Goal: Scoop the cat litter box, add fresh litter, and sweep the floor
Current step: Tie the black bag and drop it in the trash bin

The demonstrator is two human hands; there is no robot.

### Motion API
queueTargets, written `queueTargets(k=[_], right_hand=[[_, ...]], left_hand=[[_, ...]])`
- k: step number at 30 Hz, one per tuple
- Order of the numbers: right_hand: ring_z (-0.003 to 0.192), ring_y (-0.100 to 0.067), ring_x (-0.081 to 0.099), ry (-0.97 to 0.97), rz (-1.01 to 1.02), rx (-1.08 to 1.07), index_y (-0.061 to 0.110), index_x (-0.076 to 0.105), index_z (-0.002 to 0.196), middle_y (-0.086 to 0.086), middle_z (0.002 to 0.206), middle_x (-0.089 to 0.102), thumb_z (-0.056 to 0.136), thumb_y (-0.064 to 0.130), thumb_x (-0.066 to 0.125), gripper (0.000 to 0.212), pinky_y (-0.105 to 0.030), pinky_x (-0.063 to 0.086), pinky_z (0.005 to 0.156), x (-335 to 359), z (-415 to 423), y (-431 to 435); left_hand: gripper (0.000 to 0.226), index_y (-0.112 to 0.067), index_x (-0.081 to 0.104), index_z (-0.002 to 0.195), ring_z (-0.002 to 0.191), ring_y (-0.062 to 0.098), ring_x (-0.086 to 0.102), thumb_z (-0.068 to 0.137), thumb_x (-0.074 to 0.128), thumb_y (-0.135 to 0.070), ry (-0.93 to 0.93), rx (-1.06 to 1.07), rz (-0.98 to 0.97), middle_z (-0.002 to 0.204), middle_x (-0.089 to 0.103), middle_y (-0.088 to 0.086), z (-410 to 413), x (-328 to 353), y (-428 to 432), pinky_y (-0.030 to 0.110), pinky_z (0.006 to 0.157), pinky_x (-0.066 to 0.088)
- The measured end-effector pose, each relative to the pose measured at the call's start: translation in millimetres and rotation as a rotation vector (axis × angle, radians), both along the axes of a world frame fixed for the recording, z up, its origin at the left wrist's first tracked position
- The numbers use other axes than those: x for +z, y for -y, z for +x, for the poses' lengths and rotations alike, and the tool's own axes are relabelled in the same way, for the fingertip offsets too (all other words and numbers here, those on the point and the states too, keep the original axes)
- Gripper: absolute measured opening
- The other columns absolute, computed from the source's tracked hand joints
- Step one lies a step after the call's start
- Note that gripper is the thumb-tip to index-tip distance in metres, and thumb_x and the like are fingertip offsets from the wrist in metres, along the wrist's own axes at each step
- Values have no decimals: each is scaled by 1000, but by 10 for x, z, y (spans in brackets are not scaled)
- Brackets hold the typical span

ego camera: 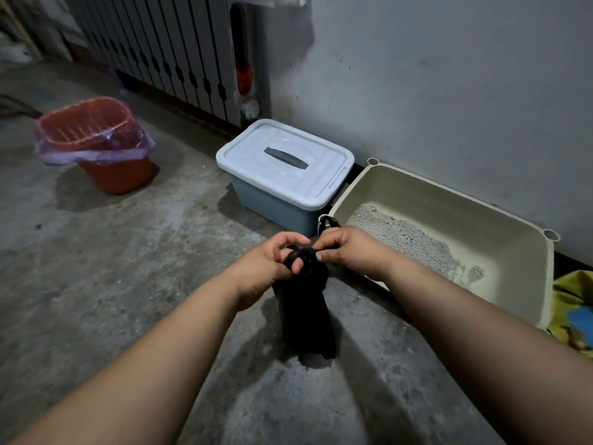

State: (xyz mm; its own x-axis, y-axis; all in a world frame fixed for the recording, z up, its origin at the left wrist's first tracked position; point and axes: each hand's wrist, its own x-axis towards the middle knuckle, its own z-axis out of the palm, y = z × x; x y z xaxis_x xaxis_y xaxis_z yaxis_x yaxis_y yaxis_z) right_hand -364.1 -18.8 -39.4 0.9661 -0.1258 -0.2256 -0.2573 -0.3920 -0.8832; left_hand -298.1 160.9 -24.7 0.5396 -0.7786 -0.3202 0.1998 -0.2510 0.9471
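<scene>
A black plastic bag [305, 313] hangs in front of me above the concrete floor, its neck twisted into a knot. My left hand [266, 268] grips the twisted neck from the left, fingers curled round it. My right hand [349, 248] pinches the bag's top from the right. Just behind my hands lies the beige litter box [500, 300] against the wall, with a thin layer of grey litter [407, 236] in its left part. A dark loop, perhaps a scoop handle [329, 223], hangs at the box's near left corner, mostly hidden by my right hand.
A blue storage bin with a pale lid [282, 165] stands left of the litter box. An orange waste basket lined with a purple bag [96, 142] sits at the far left. A radiator [167, 49] runs along the back wall. Yellow-green cloth [574, 309] lies at the right edge.
</scene>
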Motion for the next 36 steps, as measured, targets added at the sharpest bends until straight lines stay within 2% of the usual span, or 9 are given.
queueTargets(k=[5,11,14,17,21,24,28,31,36], right_hand=[[75,-23,48,-9,95,16,19,70,74,-2,78,54,80,1,68,19,-34,34,72,-48,21,-24],[70,-4,54,-24,19,27,5,71,96,4,75,59,82,-2,66,16,-14,41,70,-8,48,-48],[76,-17,52,-35,78,-32,10,70,85,-6,76,59,83,-4,64,16,-26,42,73,-26,25,-6],[75,-22,47,-34,108,-63,18,67,78,-13,77,59,86,0,63,20,-31,37,67,-51,3,19],[59,-20,42,-54,121,-50,19,67,75,-17,72,54,88,2,61,22,-27,31,55,-35,18,2],[50,-8,45,-19,72,-87,15,68,77,-5,60,58,85,2,65,16,-21,35,50,-30,41,22],[45,7,48,-28,-1,-176,15,69,80,18,46,58,83,3,68,13,-8,36,52,-127,-44,170],[52,2,49,-111,-92,-210,14,71,82,14,50,59,83,6,69,9,-5,37,52,-237,-183,298],[58,4,57,-159,-214,-207,12,72,92,2,68,61,85,5,66,11,-10,42,59,-267,-201,239]], left_hand=[[36,-16,66,100,91,16,52,79,49,7,707,-75,380,95,48,0,60,-56,44,10,73,36],[31,-19,57,64,88,24,60,79,53,8,713,-22,331,86,54,-2,49,-201,82,14,68,42],[33,-25,64,85,84,16,60,74,60,6,747,83,224,95,52,-4,32,-227,52,18,76,45],[56,-39,58,117,93,-2,55,76,70,-4,774,-94,72,112,45,-10,45,-193,-29,9,83,44],[23,-21,74,100,91,-7,43,81,63,-29,1012,-137,68,104,46,-8,32,-280,-2,-3,83,28],[17,-17,73,80,88,-5,46,86,59,-25,906,66,50,102,46,-8,41,-266,40,-1,85,29],[29,-21,61,66,97,-5,42,93,53,-17,486,148,44,103,40,-6,73,-193,-14,6,89,31],[27,-19,58,65,98,4,43,87,52,-33,314,134,110,102,38,-2,43,-314,-133,18,92,29],[31,-18,57,66,108,12,44,96,49,-22,154,243,173,117,43,7,-76,-467,-163,20,89,31]])
